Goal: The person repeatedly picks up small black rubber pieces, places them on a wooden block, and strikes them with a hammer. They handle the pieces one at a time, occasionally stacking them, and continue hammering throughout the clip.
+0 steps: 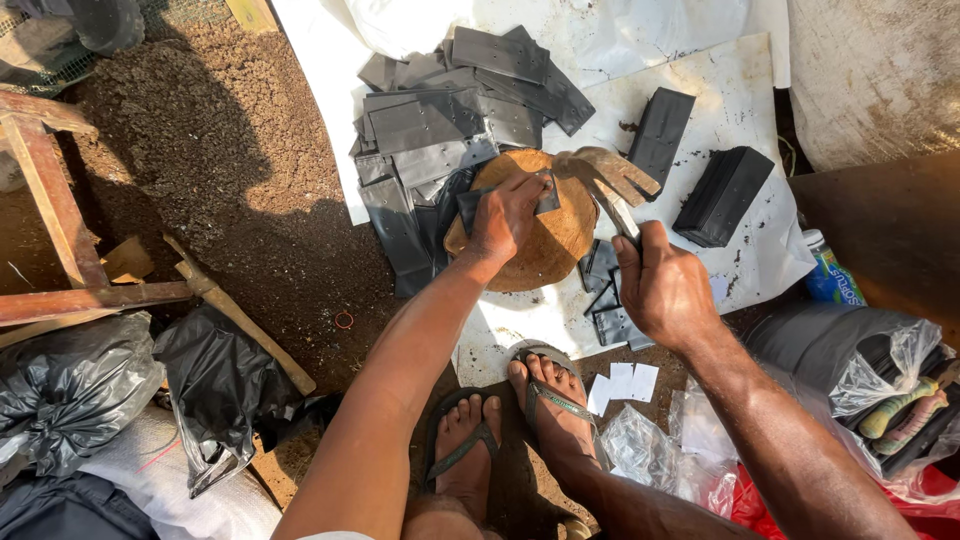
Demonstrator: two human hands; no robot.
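My left hand [505, 218] presses a dark plastic piece [478, 203] flat on the round wooden block [548, 245], fingers spread and bearing down, probably to keep the sheet from slipping. My right hand [662, 290], at four o'clock from the block, is clenched around the handle of a metal tool [610, 178] whose head hangs over the block's one o'clock edge. Loose dark sheets [440, 110] lie heaped at eleven o'clock on the white ground sheet [740, 90]; two neat black stacks [725, 195] sit at two o'clock. Both sandalled feet [510, 425] rest at six o'clock, below the block.
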